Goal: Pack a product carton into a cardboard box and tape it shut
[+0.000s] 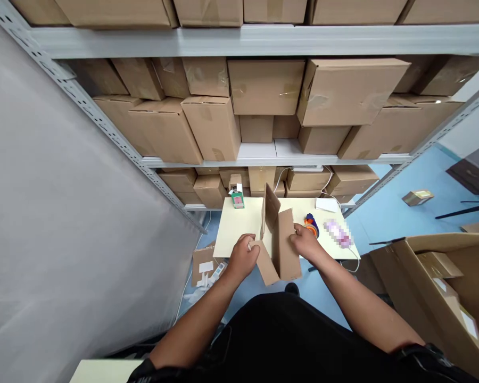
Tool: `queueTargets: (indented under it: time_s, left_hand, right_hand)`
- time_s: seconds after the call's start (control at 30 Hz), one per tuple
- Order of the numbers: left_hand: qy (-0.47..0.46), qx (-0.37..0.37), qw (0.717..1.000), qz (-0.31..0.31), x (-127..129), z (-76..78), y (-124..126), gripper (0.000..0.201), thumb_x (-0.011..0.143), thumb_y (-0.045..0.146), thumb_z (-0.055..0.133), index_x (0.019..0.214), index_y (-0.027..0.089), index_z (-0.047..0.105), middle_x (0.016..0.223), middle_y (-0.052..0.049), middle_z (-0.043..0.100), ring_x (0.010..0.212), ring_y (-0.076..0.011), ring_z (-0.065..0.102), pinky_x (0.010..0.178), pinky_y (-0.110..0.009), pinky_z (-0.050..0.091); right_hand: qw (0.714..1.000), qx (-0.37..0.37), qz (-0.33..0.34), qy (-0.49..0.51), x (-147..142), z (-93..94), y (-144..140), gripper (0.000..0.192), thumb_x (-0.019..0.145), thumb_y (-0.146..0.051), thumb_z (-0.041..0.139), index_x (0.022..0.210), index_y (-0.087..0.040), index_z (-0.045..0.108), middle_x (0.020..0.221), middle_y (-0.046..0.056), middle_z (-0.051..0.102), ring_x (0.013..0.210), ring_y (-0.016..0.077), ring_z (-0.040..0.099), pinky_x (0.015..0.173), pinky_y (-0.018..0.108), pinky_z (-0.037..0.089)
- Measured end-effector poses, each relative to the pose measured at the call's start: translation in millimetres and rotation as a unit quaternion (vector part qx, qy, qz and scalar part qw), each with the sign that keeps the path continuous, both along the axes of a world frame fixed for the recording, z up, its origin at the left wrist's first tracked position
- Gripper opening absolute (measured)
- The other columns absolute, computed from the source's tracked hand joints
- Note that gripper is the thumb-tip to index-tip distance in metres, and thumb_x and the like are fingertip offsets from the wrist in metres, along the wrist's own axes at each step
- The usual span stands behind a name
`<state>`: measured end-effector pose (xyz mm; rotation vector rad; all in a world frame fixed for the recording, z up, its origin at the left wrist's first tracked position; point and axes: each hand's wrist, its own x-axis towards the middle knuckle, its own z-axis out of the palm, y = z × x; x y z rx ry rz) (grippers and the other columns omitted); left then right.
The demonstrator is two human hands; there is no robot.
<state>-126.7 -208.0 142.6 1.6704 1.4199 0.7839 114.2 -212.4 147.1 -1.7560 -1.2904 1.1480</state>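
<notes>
Currently box (277, 242) sits between both hands at table (235, 226) edge, flaps up, long axis running away from body. Left hand (242, 258) curls around near-left flap; right hand (305, 242) presses right wall, fingers closed. Tape dispenser (311, 224) just beyond right hand.

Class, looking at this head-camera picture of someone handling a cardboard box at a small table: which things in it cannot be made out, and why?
Head view:
- Pink item on the table: pixelated.
- Inside of the small box: hidden by its flaps.
- Left hand fingertips: curled behind a flap.
- Large open carton: cut off by the right edge.
- Green item: too small to identify.
</notes>
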Motion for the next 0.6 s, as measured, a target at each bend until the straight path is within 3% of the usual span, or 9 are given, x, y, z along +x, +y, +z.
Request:
queueTargets:
  time_s: [0.1, 0.3, 0.4, 0.47, 0.6]
  left_hand:
    - [-0.011, -0.054, 0.998, 0.007, 20, -3.6, 11, 0.006, 0.083, 0.026, 0.059, 0.089, 0.023, 0.060, 0.126, -0.009, 0.070, 0.122, -0.0275, 0.064, 0.105, -0.042, 0.049]
    - [-0.078, -0.145, 0.984, 0.069, 76, 6.3, 61, 0.054, 0.088, 0.054, 0.065, 0.131, 0.024, 0.054, 0.128, -0.011, 0.070, 0.103, -0.0249, 0.070, 0.088, -0.037, 0.054]
    - [-0.027, -0.150, 0.982, 0.109, 96, 16.2, 93, 0.064, 0.080, 0.039, 0.071, 0.139, 0.025, 0.051, 0.124, -0.010, 0.072, 0.095, -0.0246, 0.071, 0.081, -0.034, 0.054]
    - [0.023, -0.140, 0.985, 0.103, 102, 22.5, 107, 0.068, 0.075, 0.026, 0.070, 0.140, 0.024, 0.054, 0.118, -0.009, 0.075, 0.094, -0.0260, 0.071, 0.081, -0.034, 0.052]
    - [0.087, -0.096, 0.989, 0.068, 104, 34.6, 109, 0.078, 0.070, 0.016, 0.065, 0.147, 0.022, 0.053, 0.126, -0.013, 0.074, 0.111, -0.0321, 0.069, 0.090, -0.037, 0.050]
  right_hand:
    - [0.998, 0.001, 0.021, 0.056, 26, -0.2, 25, 0.045, 0.068, -0.025, 0.050, 0.107, -0.023, 0.071, 0.090, 0.003, 0.077, 0.083, 0.0247, 0.071, 0.066, 0.029, 0.051]
    - [0.988, -0.039, 0.104, 0.106, 61, 4.9, 66, 0.048, 0.067, -0.027, 0.048, 0.109, -0.024, 0.071, 0.086, 0.001, 0.077, 0.080, 0.0244, 0.070, 0.067, 0.029, 0.052]
    - [0.985, -0.044, 0.118, 0.119, 74, -2.4, 80, 0.046, 0.067, -0.027, 0.048, 0.107, -0.023, 0.071, 0.086, 0.001, 0.077, 0.078, 0.0239, 0.070, 0.070, 0.031, 0.052]
    - [0.985, -0.043, 0.118, 0.122, 81, -8.4, 87, 0.045, 0.068, -0.028, 0.049, 0.108, -0.022, 0.071, 0.084, 0.001, 0.077, 0.075, 0.0237, 0.069, 0.069, 0.031, 0.052]
    - [0.992, -0.019, 0.092, 0.083, 95, -11.5, 101, 0.044, 0.072, -0.029, 0.053, 0.111, -0.021, 0.072, 0.086, 0.004, 0.077, 0.077, 0.0247, 0.069, 0.069, 0.031, 0.051]
